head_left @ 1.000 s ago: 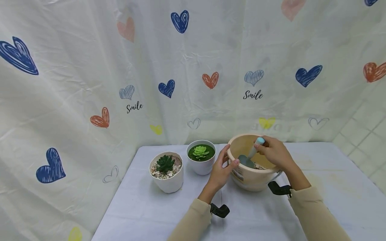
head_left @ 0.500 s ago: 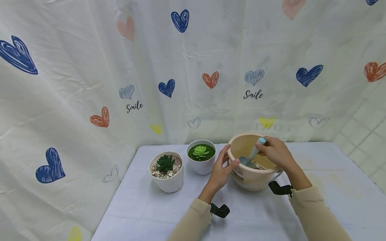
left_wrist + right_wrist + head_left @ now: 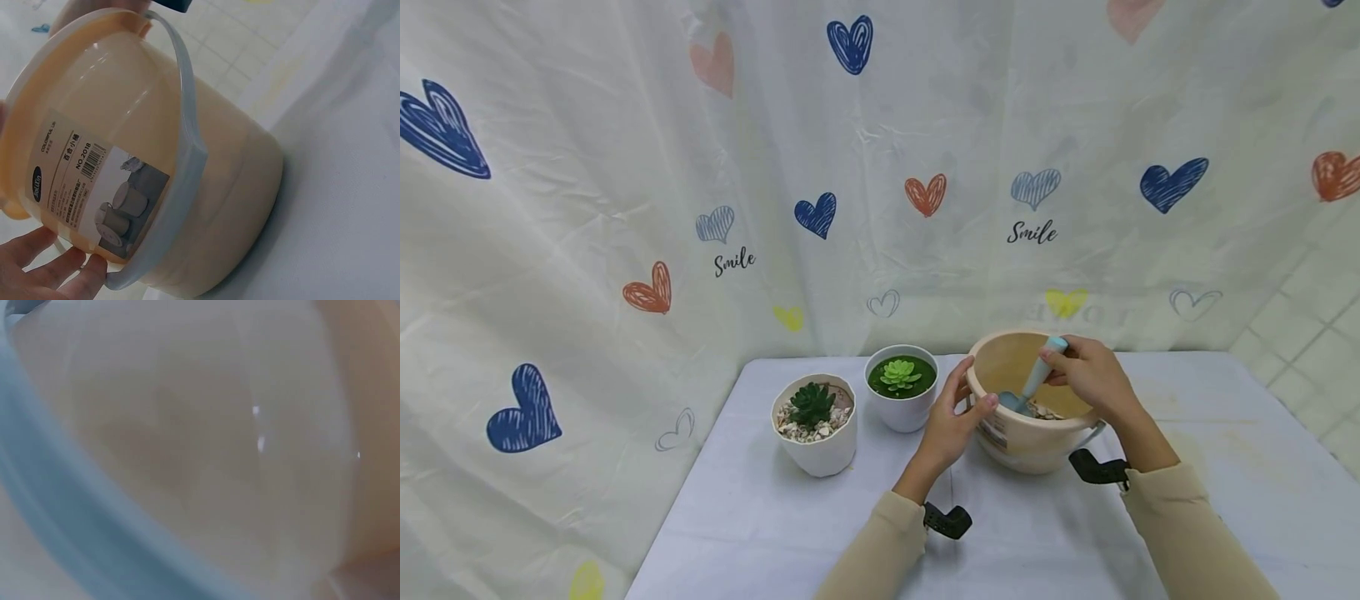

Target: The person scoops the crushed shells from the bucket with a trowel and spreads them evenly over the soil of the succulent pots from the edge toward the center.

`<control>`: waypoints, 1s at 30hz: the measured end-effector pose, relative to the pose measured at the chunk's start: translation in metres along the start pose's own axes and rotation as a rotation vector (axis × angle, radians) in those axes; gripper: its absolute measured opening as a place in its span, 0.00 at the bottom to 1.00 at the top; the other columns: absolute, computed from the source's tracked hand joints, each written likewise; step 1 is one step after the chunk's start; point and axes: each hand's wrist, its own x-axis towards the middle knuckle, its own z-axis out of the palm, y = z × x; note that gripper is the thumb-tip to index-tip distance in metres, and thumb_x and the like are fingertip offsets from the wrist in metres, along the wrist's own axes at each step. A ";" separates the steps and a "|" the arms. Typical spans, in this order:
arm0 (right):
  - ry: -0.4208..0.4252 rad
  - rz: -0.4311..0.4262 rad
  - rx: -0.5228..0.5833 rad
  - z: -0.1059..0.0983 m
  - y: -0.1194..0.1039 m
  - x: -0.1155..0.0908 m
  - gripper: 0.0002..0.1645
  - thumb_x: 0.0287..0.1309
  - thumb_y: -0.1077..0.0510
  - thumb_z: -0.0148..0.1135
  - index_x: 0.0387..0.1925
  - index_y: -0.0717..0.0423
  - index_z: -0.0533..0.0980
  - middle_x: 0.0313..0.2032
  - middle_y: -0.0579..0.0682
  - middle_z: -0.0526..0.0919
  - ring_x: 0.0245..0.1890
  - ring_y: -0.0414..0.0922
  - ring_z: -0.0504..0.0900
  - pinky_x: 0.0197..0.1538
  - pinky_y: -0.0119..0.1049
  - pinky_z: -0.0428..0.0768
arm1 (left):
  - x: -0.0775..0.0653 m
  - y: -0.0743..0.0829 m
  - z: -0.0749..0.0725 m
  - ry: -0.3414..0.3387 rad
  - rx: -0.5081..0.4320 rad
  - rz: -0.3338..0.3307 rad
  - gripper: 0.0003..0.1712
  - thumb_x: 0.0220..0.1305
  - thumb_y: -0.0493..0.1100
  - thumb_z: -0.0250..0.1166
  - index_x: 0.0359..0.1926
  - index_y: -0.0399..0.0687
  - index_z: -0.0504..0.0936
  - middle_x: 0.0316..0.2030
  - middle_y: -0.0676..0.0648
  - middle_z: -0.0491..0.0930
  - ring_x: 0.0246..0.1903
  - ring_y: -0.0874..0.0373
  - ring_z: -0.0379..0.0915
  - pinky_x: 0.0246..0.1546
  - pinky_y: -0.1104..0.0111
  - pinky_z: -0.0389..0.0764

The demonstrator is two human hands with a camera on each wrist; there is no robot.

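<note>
A beige plastic bucket (image 3: 1030, 454) stands on the white-covered table. My left hand (image 3: 951, 421) grips its left side, the thumb near the front of the rim; several fingers (image 3: 87, 275) press its wall beside the printed label (image 3: 94, 181) in the left wrist view. My right hand (image 3: 1093, 379) holds a small trowel by its light blue handle (image 3: 1037, 375), blade down inside the bucket among pale pebbles (image 3: 1043, 411). In the right wrist view, the bucket's grey-blue carrying handle (image 3: 81, 506) crosses before its wall (image 3: 187, 425), and the trowel is hidden.
Left of the bucket stand two white pots: one with a bright green succulent (image 3: 900, 375) at the back, another with a dark green succulent (image 3: 812, 406) among pebbles. A heart-printed curtain (image 3: 865, 125) hangs behind the table (image 3: 737, 517).
My right hand has moved slightly right with the trowel, whose blade now shows less and lies more steeply in the bucket. The left hand keeps its place on the rim.
</note>
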 end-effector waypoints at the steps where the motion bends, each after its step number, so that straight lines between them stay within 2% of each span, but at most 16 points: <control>1: 0.006 -0.002 0.006 0.000 0.000 0.000 0.29 0.77 0.44 0.51 0.54 0.68 0.76 0.48 0.67 0.85 0.40 0.53 0.90 0.42 0.35 0.87 | 0.000 0.000 0.000 -0.001 0.006 0.005 0.39 0.67 0.66 0.64 0.75 0.86 0.58 0.75 0.55 0.66 0.74 0.52 0.63 0.64 0.50 0.77; 5: 0.043 -0.006 0.040 -0.001 0.001 0.000 0.29 0.78 0.46 0.51 0.55 0.71 0.75 0.49 0.70 0.84 0.38 0.50 0.90 0.40 0.34 0.87 | 0.001 -0.002 -0.001 -0.005 0.011 0.017 0.40 0.66 0.67 0.64 0.75 0.86 0.57 0.75 0.56 0.66 0.74 0.52 0.63 0.64 0.51 0.77; 10: 0.108 0.007 0.083 -0.002 0.002 0.000 0.28 0.78 0.47 0.50 0.56 0.72 0.74 0.48 0.69 0.83 0.33 0.38 0.89 0.39 0.31 0.86 | 0.000 -0.002 -0.001 -0.012 0.006 0.013 0.40 0.67 0.67 0.64 0.75 0.86 0.57 0.75 0.57 0.65 0.75 0.52 0.62 0.65 0.49 0.76; 13: 0.145 0.010 0.120 -0.003 0.004 0.000 0.29 0.78 0.47 0.51 0.57 0.72 0.74 0.43 0.61 0.86 0.31 0.34 0.88 0.39 0.31 0.87 | 0.000 -0.002 -0.001 -0.014 0.002 0.013 0.40 0.67 0.67 0.64 0.76 0.85 0.57 0.75 0.57 0.65 0.75 0.52 0.62 0.65 0.49 0.76; 17: 0.183 0.022 0.193 -0.004 0.006 0.001 0.33 0.77 0.43 0.52 0.57 0.73 0.73 0.33 0.41 0.86 0.30 0.32 0.87 0.39 0.31 0.87 | -0.001 -0.002 -0.001 -0.013 -0.002 0.015 0.40 0.67 0.66 0.64 0.76 0.84 0.57 0.75 0.57 0.66 0.74 0.53 0.62 0.65 0.51 0.76; 19: 0.198 0.036 0.230 -0.005 0.006 0.001 0.35 0.76 0.42 0.51 0.57 0.73 0.73 0.30 0.34 0.84 0.30 0.32 0.87 0.39 0.30 0.87 | -0.001 -0.002 -0.001 -0.013 -0.005 0.016 0.40 0.67 0.66 0.64 0.76 0.84 0.57 0.74 0.57 0.66 0.74 0.53 0.63 0.66 0.52 0.76; 27: 0.273 0.103 0.355 -0.007 0.005 0.001 0.33 0.75 0.41 0.52 0.55 0.69 0.73 0.27 0.33 0.83 0.28 0.32 0.87 0.38 0.29 0.86 | -0.001 -0.001 -0.001 -0.021 -0.013 0.017 0.40 0.68 0.65 0.63 0.76 0.85 0.57 0.75 0.53 0.66 0.75 0.52 0.62 0.66 0.51 0.75; 30: 0.295 0.111 0.402 -0.007 0.004 0.000 0.27 0.74 0.42 0.53 0.53 0.63 0.74 0.28 0.34 0.83 0.28 0.33 0.87 0.38 0.30 0.87 | -0.001 0.000 -0.001 -0.021 -0.019 0.018 0.41 0.67 0.66 0.63 0.76 0.84 0.57 0.74 0.54 0.67 0.75 0.53 0.62 0.66 0.52 0.75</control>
